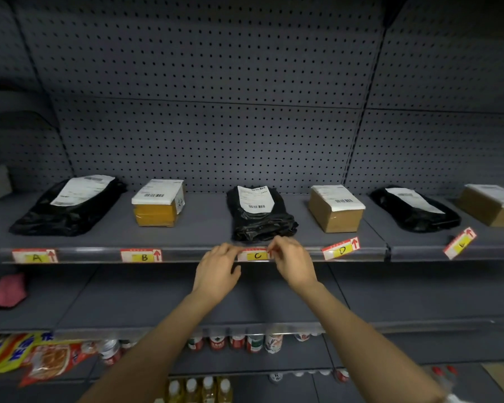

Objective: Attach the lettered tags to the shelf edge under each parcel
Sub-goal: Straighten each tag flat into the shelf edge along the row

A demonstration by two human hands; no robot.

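Note:
Several parcels stand in a row on a grey shelf. Its front edge strip (186, 253) carries tag A (35, 256) and tag B (142, 255), both level. Tag C (256, 255) sits at the edge under the middle black bag parcel (259, 215). My left hand (217, 270) pinches its left end and my right hand (292, 263) pinches its right end. Tag D (341, 249) lies tilted below a brown box (335, 209). Another tag (460, 243) sits askew under the right black bag (413, 209).
A pegboard back wall (216, 112) rises behind the parcels. A pink cloth (10, 290) lies on the shelf below at left. Lower shelves hold snack packets (41, 356), cans (245, 341) and bottles (198, 388).

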